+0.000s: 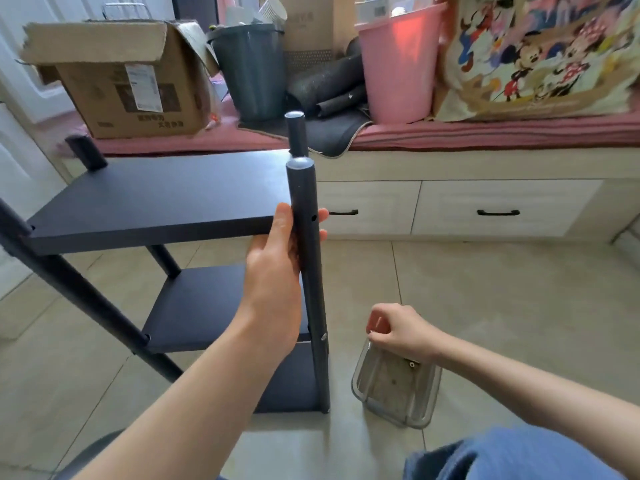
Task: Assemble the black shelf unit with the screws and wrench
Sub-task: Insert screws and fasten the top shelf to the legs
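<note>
Left hand (277,258) is wrapped around the front right post (309,258) of the black shelf unit (166,199), fingers curled behind it, holding the post against the near right corner of the top shelf board. The unit stands on the tiled floor with three boards already in place.

The upper screw hole (313,218) on that post looks empty, while the one lower down by the middle board already has a screw head (323,337) in it. So I'd say we're on the top-board fastening for this post.

Right hand (398,329) is over the clear plastic container (396,386) on the floor just right of the unit, fingers curled tight like it's pinching something small. Can't tell if that's a screw or the wrench.

Next: get a screw into that upper hole while keeping the post lined up.
</note>
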### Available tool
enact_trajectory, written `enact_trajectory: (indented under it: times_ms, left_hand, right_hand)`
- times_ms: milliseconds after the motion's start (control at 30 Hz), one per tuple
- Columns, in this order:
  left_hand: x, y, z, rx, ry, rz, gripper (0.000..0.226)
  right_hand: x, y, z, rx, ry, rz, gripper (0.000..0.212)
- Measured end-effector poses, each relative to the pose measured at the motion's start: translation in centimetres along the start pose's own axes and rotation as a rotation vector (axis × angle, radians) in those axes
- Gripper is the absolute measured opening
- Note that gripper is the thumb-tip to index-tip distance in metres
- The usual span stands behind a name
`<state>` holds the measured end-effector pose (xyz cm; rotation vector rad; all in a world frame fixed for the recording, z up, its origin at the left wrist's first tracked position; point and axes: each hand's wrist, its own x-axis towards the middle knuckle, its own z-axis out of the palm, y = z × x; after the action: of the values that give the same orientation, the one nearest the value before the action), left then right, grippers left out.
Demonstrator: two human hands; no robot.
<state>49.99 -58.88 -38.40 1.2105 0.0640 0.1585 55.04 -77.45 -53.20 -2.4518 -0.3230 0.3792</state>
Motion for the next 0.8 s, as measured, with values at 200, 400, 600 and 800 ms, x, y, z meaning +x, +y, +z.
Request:
enact_trajectory:
  times_ms: [200, 400, 600, 800]
  left_hand:
    - [-0.6, 0.3, -0.3, 0.027, 0.008, -0.024, 0.036]
    - [-0.6, 1.0, -1.0, 0.055, -0.044, -0.081, 0.051]
    - [0.0, 0.7, -1.3, 0.028, -0.007, -0.136, 0.049]
    - [0.0, -0.5, -1.4, -0.025, 0.072, -0.115, 0.046]
  right_hand:
    - [-4.3, -9.5, -6.9, 0.451, 0.079, -0.022, 0.007]
    - [-7.8, -15.3, -9.7, 0.745, 0.241, -0.122, 0.008]
    - [-8.3, -16.7, -8.5, 0.73, 0.509, -0.314, 0.007]
    - [-7.9, -15.6, -6.9, 0.718, 0.502, -0.392, 0.009]
